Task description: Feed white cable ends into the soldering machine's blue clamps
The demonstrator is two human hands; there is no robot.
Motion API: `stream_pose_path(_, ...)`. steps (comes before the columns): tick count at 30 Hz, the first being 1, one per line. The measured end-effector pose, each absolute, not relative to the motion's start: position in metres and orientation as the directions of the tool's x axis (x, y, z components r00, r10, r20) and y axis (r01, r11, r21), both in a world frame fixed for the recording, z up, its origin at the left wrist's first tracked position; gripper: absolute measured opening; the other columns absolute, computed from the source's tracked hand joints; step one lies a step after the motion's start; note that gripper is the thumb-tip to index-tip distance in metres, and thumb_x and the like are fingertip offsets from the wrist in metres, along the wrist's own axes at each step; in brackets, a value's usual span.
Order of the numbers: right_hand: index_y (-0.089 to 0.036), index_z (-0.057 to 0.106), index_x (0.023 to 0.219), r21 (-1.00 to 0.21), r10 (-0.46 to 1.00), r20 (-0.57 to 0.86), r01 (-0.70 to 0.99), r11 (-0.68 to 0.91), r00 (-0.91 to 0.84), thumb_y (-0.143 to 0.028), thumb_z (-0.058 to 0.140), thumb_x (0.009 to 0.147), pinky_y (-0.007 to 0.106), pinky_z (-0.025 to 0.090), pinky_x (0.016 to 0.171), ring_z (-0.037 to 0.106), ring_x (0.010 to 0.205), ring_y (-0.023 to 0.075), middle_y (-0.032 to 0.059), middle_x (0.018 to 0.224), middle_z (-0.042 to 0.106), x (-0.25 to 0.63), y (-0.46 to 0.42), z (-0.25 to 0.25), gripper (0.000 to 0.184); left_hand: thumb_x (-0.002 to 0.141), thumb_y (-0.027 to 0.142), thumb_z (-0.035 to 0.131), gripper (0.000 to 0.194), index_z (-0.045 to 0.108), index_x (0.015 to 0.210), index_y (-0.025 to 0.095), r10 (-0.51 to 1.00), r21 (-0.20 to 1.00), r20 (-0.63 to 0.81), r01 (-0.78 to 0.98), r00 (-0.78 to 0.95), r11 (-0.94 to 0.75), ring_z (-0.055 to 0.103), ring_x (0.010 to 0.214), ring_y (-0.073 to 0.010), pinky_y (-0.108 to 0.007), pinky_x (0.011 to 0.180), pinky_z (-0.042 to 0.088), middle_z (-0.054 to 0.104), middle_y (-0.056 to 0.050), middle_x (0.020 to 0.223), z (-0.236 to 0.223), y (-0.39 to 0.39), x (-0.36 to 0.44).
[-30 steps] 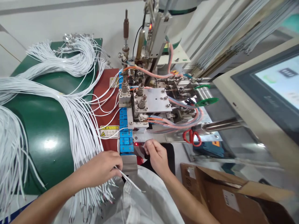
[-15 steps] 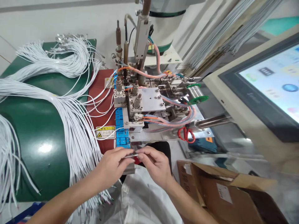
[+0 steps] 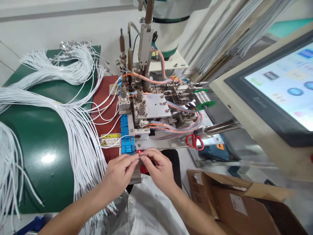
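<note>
In front of the machine, my left hand (image 3: 120,173) and my right hand (image 3: 159,169) meet at the fingertips. Both are closed in a pinch on a short stretch of thin white cable (image 3: 139,157); the fingers hide most of it, and its tip cannot be made out. A small red light (image 3: 139,151) glows just beyond the fingertips. The row of blue clamp blocks (image 3: 127,143) lies just beyond my left hand, with white wires running into some of them.
A big bundle of white cables (image 3: 73,130) covers part of the green table (image 3: 44,176) on the left. Behind my hands stands the machine (image 3: 154,106), with red-handled scissors (image 3: 195,141) on its edge. To the right are a touchscreen (image 3: 288,81) and an open cardboard box (image 3: 244,205).
Both hands have moved slightly up toward the blue blocks, and their fingertips are closer together. The red light now shows by the fingertips. Less of the cable between them is visible.
</note>
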State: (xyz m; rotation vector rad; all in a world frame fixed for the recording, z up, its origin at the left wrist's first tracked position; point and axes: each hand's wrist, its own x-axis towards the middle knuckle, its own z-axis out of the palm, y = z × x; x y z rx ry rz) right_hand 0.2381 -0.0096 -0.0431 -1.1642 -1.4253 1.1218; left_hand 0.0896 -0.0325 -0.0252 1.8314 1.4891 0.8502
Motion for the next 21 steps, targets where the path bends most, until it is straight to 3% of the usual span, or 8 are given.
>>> stream_pose_path(3,-0.020,0.065,0.072,-0.986,0.990,0.099,0.121,0.111,-0.099,-0.020,0.057,0.078,0.026,0.047,0.060,0.058,0.065,0.0143,0.0026,0.071,0.062,0.234,-0.009,-0.045,0.010,0.086,0.024,0.046,0.021,0.065,0.092,0.017,0.992,0.848,-0.014,0.527,0.128,-0.057,0.062,0.072,-0.0136,-0.026,0.069,0.050,0.068,-0.005,0.082,-0.026,-0.032,0.090)
stream_pose_path(6,-0.020,0.065,0.070,-0.995,0.993,0.066,0.071,0.073,-0.093,-0.021,0.058,0.078,0.026,0.047,0.062,0.059,0.068,0.0152,0.0024,0.070,0.063,0.229,-0.009,-0.048,0.011,0.086,0.027,0.045,0.023,0.061,0.075,0.015,0.959,0.919,-0.269,0.325,0.095,0.225,0.057,0.056,-0.0105,-0.022,0.055,0.047,0.062,-0.002,0.066,-0.025,-0.029,0.089)
stream_pose_path(9,-0.020,0.066,0.071,-0.993,0.992,0.087,0.071,0.094,-0.092,-0.021,0.058,0.078,0.027,0.048,0.064,0.059,0.069,0.0155,0.0030,0.072,0.063,0.226,-0.008,-0.049,0.011,0.083,0.030,0.047,0.023,0.057,0.070,0.014,0.919,0.915,-0.385,0.170,0.088,0.367,0.053,0.051,-0.0087,-0.020,0.051,0.044,0.059,-0.001,0.064,-0.022,-0.026,0.090)
stream_pose_path(13,-0.020,0.065,0.074,-0.975,0.976,0.160,0.131,0.180,-0.147,-0.019,0.054,0.080,0.027,0.047,0.062,0.058,0.069,0.0150,0.0036,0.073,0.062,0.227,-0.006,-0.045,0.012,0.082,0.035,0.048,0.026,0.055,0.067,0.014,0.913,0.911,-0.400,0.149,0.087,0.385,0.049,0.048,-0.0076,-0.019,0.049,0.040,0.057,0.000,0.062,-0.019,-0.026,0.089)
stream_pose_path(16,-0.019,0.063,0.075,-0.941,0.957,0.205,0.227,0.250,-0.203,-0.018,0.052,0.080,0.026,0.046,0.060,0.057,0.066,0.0143,0.0036,0.072,0.060,0.231,-0.003,-0.039,0.012,0.083,0.034,0.047,0.027,0.058,0.069,0.015,0.922,0.905,-0.378,0.240,0.083,0.350,0.048,0.047,-0.0084,-0.019,0.048,0.039,0.055,0.001,0.056,-0.018,-0.027,0.089)
stream_pose_path(21,-0.019,0.061,0.071,-0.917,0.960,0.206,0.304,0.257,-0.188,-0.016,0.053,0.078,0.025,0.044,0.059,0.054,0.063,0.0133,0.0024,0.070,0.058,0.228,-0.004,-0.037,0.011,0.082,0.028,0.050,0.020,0.066,0.081,0.017,0.963,0.912,-0.266,0.333,0.033,0.241,0.061,0.073,-0.0145,-0.023,0.068,0.048,0.067,-0.002,0.078,-0.020,-0.028,0.091)
